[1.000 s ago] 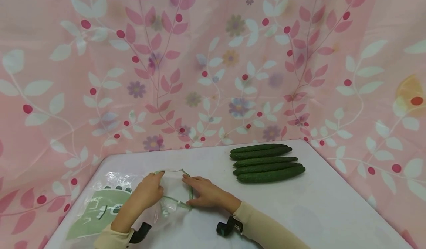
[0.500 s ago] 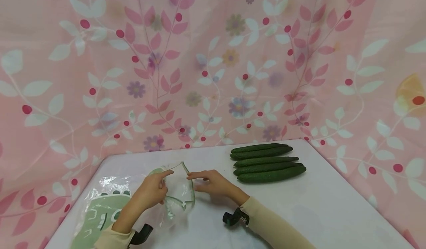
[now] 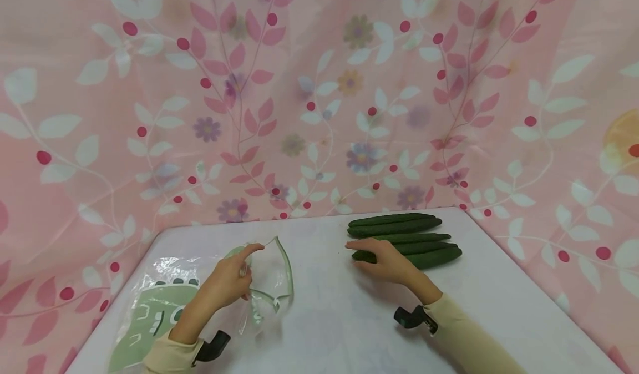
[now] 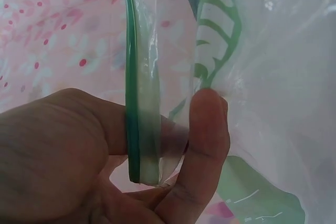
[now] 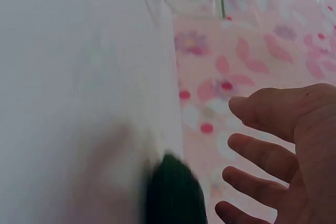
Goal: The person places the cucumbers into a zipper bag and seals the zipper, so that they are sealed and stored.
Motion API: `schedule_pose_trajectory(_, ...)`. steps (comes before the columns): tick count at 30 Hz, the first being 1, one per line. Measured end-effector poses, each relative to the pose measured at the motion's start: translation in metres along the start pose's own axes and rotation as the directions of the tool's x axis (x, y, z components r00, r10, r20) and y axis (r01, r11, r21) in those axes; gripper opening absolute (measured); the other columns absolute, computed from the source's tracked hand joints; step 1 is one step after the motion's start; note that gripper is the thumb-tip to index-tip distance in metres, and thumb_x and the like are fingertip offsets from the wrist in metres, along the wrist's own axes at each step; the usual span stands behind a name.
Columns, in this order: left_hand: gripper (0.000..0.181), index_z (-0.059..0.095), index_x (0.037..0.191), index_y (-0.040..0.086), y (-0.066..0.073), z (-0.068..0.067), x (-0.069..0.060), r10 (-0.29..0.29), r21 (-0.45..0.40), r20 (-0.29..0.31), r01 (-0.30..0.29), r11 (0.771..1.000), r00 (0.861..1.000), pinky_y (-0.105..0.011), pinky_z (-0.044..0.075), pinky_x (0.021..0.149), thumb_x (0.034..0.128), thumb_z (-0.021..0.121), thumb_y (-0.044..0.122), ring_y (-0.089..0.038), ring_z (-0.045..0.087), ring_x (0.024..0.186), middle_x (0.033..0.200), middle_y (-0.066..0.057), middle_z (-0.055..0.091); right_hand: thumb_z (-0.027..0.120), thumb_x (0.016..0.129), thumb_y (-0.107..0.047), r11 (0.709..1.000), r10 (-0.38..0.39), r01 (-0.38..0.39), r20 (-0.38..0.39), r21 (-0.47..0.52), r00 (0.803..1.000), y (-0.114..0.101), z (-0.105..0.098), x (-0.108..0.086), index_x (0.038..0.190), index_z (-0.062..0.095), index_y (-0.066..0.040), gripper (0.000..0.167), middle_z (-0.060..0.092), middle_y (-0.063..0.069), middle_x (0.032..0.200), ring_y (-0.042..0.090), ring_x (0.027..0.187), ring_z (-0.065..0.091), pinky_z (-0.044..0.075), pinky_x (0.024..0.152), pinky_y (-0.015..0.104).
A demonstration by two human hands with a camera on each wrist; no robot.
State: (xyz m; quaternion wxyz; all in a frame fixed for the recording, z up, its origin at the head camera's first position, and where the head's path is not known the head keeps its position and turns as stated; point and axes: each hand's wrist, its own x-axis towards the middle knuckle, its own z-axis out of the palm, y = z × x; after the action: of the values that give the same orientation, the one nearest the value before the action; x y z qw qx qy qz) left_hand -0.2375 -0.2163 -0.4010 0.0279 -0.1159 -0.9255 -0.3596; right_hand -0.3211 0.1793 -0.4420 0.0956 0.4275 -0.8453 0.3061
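Observation:
My left hand [image 3: 227, 282] holds a clear plastic zip bag [image 3: 160, 313] with a green cartoon print near its mouth. In the left wrist view the bag's green-edged rim [image 4: 132, 87] runs between my thumb and fingers. The mouth gapes on the right, and the printed part lies flat on the table. My right hand [image 3: 386, 260] is empty, its fingers spread and gently bent, above the left ends of the nearer cucumbers [image 3: 434, 258]. Part of these cucumbers is hidden under that hand. In the right wrist view, one blurred dark green cucumber tip [image 5: 176, 195] shows beside the fingers.
Two more cucumbers [image 3: 394, 228] lie together behind the nearer group. Everything stands on a white-covered table [image 3: 329, 329], whose back edge meets a pink floral curtain [image 3: 319, 113]. A black camera mount sits on each wrist.
My right hand has let go of the bag's rim and moved right to over the cucumbers. My left hand keeps its hold, and the bag's mouth stands slightly higher than before.

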Motion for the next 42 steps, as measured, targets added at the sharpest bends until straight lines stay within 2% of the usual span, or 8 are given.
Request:
schedule_pose_trajectory(4,0.064,0.050,0.151,0.018,0.000,0.000,-0.001,-0.001,-0.017,0.000,0.001,1.000,1.000,-0.031,0.047,0.048,0.0933,0.059,-0.008,-0.014,0.062,0.051,0.083,-0.006,0.057,0.077,0.094,-0.011,0.996,0.057,-0.059,-0.039,-0.067,0.998,0.016,-0.021,-0.022,0.141,0.065,-0.006,0.048,0.065,0.007,0.138,0.031,0.129,0.058,0.047,0.102,0.054)
schedule_pose_trajectory(9,0.061,0.052,0.150,0.012,0.001,-0.001,-0.002,-0.014,-0.027,-0.014,0.014,1.000,1.000,-0.031,0.050,0.049,0.0933,0.059,-0.009,-0.014,0.062,0.051,0.079,-0.009,0.059,0.080,0.092,-0.009,0.988,0.107,-0.113,-0.066,-0.108,0.992,0.030,-0.040,-0.043,0.141,0.064,-0.005,0.052,0.065,0.008,0.138,0.035,0.128,0.058,0.047,0.100,0.057)
schedule_pose_trajectory(16,0.060,0.054,0.150,0.009,0.001,-0.001,-0.001,-0.026,-0.021,-0.036,0.025,0.999,0.999,-0.031,0.048,0.048,0.0930,0.060,-0.007,-0.014,0.063,0.053,0.086,-0.008,0.061,0.083,0.088,-0.006,0.977,0.126,-0.135,-0.062,-0.163,0.990,0.043,-0.059,-0.063,0.137,0.065,0.001,0.053,0.064,0.018,0.137,0.041,0.125,0.059,0.048,0.097,0.060)
schedule_pose_trajectory(20,0.060,0.054,0.150,0.009,0.000,-0.001,-0.001,-0.020,-0.005,-0.048,0.020,1.000,0.999,-0.032,0.047,0.048,0.0928,0.061,-0.005,-0.013,0.062,0.054,0.089,-0.009,0.063,0.082,0.088,-0.007,0.969,0.168,-0.175,-0.053,-0.175,0.984,0.050,-0.068,-0.070,0.136,0.066,0.001,0.051,0.061,0.024,0.139,0.046,0.126,0.057,0.047,0.096,0.064)
schedule_pose_trajectory(23,0.059,0.054,0.151,0.010,-0.001,-0.001,0.000,-0.028,-0.003,-0.051,0.028,1.000,0.998,-0.032,0.047,0.048,0.0933,0.061,-0.004,-0.013,0.063,0.055,0.088,-0.009,0.063,0.082,0.089,-0.010,0.961,0.210,-0.215,-0.044,-0.172,0.977,0.056,-0.073,-0.077,0.137,0.065,0.000,0.052,0.062,0.021,0.139,0.046,0.127,0.056,0.045,0.098,0.065)
schedule_pose_trajectory(27,0.059,0.054,0.151,0.010,-0.004,0.000,0.000,-0.036,-0.007,-0.050,0.036,0.999,0.998,-0.032,0.047,0.049,0.0933,0.062,-0.003,-0.013,0.063,0.055,0.087,-0.007,0.062,0.083,0.090,-0.015,0.956,0.228,-0.233,-0.048,-0.179,0.972,0.065,-0.078,-0.086,0.136,0.066,-0.001,0.051,0.065,0.017,0.133,0.046,0.125,0.057,0.044,0.099,0.065)
schedule_pose_trajectory(35,0.061,0.054,0.152,0.013,-0.004,-0.001,0.000,-0.039,0.010,-0.052,0.039,0.999,0.998,-0.032,0.045,0.049,0.0927,0.061,-0.001,-0.013,0.062,0.054,0.082,-0.004,0.059,0.084,0.090,-0.024,0.956,0.246,-0.255,-0.076,-0.145,0.966,0.083,-0.092,-0.107,0.116,0.074,-0.008,0.033,0.070,0.004,0.114,0.034,0.108,0.064,0.049,0.092,0.060)
schedule_pose_trajectory(42,0.060,0.054,0.151,0.011,-0.004,-0.001,-0.001,-0.040,0.022,-0.034,0.040,0.999,0.999,-0.032,0.044,0.050,0.0929,0.061,0.000,-0.013,0.061,0.055,0.081,-0.004,0.056,0.089,0.084,-0.025,0.928,0.300,-0.301,-0.039,-0.219,0.953,0.093,-0.101,-0.120,0.113,0.072,-0.010,0.037,0.067,0.008,0.116,0.038,0.110,0.060,0.046,0.092,0.064)
